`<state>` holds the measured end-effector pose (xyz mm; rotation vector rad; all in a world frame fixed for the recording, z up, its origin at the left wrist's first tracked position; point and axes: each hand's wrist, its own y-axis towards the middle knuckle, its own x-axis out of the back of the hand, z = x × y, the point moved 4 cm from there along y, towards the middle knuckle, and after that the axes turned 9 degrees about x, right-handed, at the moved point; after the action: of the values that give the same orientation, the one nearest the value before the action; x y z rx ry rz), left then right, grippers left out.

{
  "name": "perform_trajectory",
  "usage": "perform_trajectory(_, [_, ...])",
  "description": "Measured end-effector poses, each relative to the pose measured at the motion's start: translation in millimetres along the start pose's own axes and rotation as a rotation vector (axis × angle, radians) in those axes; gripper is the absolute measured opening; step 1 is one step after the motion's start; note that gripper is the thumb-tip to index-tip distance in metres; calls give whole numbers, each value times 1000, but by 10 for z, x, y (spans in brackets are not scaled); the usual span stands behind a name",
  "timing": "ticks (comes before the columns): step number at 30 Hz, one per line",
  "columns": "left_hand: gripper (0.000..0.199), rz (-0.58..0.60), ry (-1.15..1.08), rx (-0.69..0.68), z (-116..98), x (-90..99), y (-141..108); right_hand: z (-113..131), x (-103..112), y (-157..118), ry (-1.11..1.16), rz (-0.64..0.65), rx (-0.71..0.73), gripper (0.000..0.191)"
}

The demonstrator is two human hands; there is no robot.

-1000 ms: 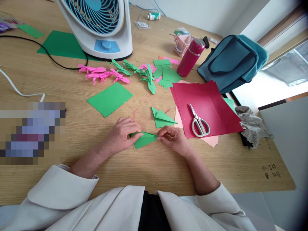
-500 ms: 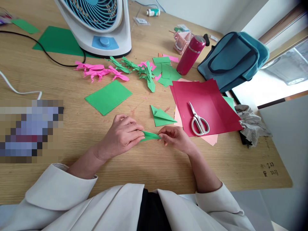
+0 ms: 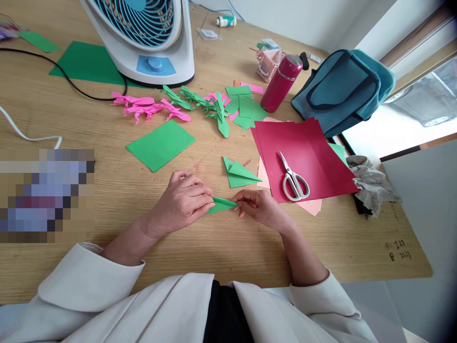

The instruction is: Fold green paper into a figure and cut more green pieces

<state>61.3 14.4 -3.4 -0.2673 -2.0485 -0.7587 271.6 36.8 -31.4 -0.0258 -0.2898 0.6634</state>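
Between my hands is a narrow piece of folded green paper (image 3: 222,205), pointed toward the right. My left hand (image 3: 187,197) is closed on its left end and covers that part. The thumb and forefinger of my right hand (image 3: 257,206) pinch the right tip. Just beyond the hands lies another folded green paper piece (image 3: 240,173), shaped like a pointed wedge. Farther left is a flat green paper rectangle (image 3: 161,145).
White-handled scissors (image 3: 294,183) lie on red paper sheets (image 3: 317,162) at the right. Pink origami figures (image 3: 143,107) and green origami figures (image 3: 222,116) lie beyond, before a fan (image 3: 157,66). A red bottle (image 3: 281,83) and a teal bag (image 3: 342,90) stand at the back right.
The folded green paper has turned slightly in my fingers, showing a raised upper edge and more of its lower face. My hands have barely moved.
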Motion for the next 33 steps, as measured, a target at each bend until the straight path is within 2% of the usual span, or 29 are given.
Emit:
perform_trajectory(4, [10, -5, -10, 55, 33, -20, 5, -38, 20, 8, 102, 28, 33, 25])
perform_trajectory(7, [12, -6, -41, 127, 49, -39, 2, -111, 5, 26, 157, -1, 64, 37])
perform_trajectory(13, [14, -21, -151, 192, 42, -64, 3, -190, -49, 70, 189, -105, 122, 24])
perform_trajectory(19, [12, -66, -165, 210, 26, -57, -2, -173, -58, 109, 347, -188, 109, 34])
perform_trajectory(23, [10, -89, -98, 201, -11, -18, 0, -139, -41, 113, 390, -213, 81, 37])
perform_trajectory(27, [10, -90, 36, 142, -35, 50, 18, -75, 8, 77, 338, -161, 49, 37])
perform_trajectory(33, [8, -84, 134, 54, -62, 103, 19, -40, 16, 34, 151, -44, 17, 24])
